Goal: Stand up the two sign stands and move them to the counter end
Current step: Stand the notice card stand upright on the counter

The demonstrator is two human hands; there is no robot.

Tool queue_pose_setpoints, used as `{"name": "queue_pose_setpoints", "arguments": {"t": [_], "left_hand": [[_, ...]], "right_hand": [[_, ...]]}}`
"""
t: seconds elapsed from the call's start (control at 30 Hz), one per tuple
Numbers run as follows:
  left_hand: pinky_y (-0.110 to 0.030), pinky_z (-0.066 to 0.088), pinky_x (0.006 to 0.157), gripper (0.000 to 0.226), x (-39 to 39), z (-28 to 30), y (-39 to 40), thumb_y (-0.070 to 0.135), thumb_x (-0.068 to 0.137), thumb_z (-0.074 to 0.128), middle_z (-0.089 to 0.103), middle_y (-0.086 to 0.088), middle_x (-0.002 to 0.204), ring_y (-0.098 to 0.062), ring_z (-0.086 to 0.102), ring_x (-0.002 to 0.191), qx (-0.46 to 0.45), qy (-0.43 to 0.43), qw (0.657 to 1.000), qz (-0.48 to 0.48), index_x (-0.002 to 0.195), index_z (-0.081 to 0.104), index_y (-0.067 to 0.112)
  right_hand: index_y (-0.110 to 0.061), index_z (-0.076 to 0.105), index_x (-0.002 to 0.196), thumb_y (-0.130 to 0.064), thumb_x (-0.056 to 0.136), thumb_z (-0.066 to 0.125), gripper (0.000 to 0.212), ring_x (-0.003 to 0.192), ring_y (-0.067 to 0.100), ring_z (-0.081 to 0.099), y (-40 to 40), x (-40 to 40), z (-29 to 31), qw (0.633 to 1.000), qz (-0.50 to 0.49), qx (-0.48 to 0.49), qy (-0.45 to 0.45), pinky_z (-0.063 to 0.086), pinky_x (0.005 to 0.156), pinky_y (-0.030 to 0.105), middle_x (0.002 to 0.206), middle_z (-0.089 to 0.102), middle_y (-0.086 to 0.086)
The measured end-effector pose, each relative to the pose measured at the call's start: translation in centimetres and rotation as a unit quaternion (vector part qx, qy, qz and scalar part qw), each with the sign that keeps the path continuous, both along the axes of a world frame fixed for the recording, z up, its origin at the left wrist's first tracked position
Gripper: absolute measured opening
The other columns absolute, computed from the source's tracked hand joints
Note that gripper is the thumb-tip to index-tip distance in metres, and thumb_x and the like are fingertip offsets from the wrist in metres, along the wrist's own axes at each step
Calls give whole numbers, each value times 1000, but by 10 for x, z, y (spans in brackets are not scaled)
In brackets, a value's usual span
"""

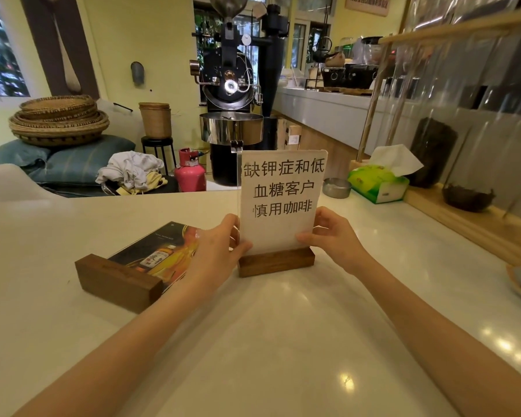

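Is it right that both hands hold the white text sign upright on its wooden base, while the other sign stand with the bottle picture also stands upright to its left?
Not quite. The head view shows the bottle-picture sign stand lying flat on the counter, not upright. The rest holds: the left hand and right hand hold the white text sign upright on its wooden base.

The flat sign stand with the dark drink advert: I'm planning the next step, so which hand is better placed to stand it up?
Left, probably. The left hand grips the upright white paper sign stand right beside the flat advert sign stand; the right hand is on the far side.
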State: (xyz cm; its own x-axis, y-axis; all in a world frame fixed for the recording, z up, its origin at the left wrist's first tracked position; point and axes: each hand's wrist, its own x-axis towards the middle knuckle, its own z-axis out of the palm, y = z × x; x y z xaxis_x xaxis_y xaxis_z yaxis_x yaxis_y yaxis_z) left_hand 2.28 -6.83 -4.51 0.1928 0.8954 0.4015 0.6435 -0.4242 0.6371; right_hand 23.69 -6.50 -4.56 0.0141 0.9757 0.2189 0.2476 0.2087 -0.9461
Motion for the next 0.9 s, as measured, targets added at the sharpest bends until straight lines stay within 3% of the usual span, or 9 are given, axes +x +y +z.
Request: {"name": "queue_pose_setpoints", "arguments": {"t": [0.23,0.33,0.43,0.57,0.7,0.8,0.9], "left_hand": [[-23,45,72,26,0,-2,-5,17,84,60,63,-10,105,-15,55,83,0,-4,1000,7,106,47,10],[-23,44,72,25,0,-1,-6,18,84,59,64,-11,107,-15,54,83,-8,7,1000,6,105,50,9],[-26,45,76,29,-4,7,-3,27,85,59,65,-10,109,-16,57,86,-48,20,999,-3,108,53,12],[-31,48,83,47,-17,35,2,40,82,58,64,-6,114,-20,60,100,-125,69,990,-14,122,51,16],[-32,51,78,42,-40,60,6,43,90,42,67,-8,104,-21,65,90,-168,13,985,-25,112,59,12],[-27,50,73,40,-66,69,16,40,92,38,68,-11,102,-21,64,86,-184,22,983,-15,107,62,12],[-31,48,79,35,-96,71,29,37,91,43,68,-11,107,-24,62,99,-237,50,970,-4,107,63,13]], "right_hand": [[-16,52,109,-7,77,67,37,97,22,59,-5,-3,2,999,-27,-21,-28,52,74,24,117,58,3],[-16,48,117,-14,76,69,47,101,21,57,-5,-2,7,993,-36,-54,-99,50,85,32,123,57,5],[-15,42,121,-28,73,72,57,93,18,55,-10,-6,16,980,-96,-64,-164,49,68,22,108,55,0],[-11,49,102,-34,77,68,39,76,18,56,-26,-16,29,968,-212,-16,-137,44,59,24,91,59,5],[-11,59,93,-30,81,62,22,65,14,61,-46,-41,38,981,-86,-104,-136,47,54,21,81,66,3],[-10,62,102,-29,82,62,28,70,15,66,-50,-69,37,976,22,-200,-80,53,67,26,80,71,5],[-2,61,106,-26,82,63,34,82,23,69,-44,-97,27,962,77,-264,1,55,79,36,93,71,13]]}}
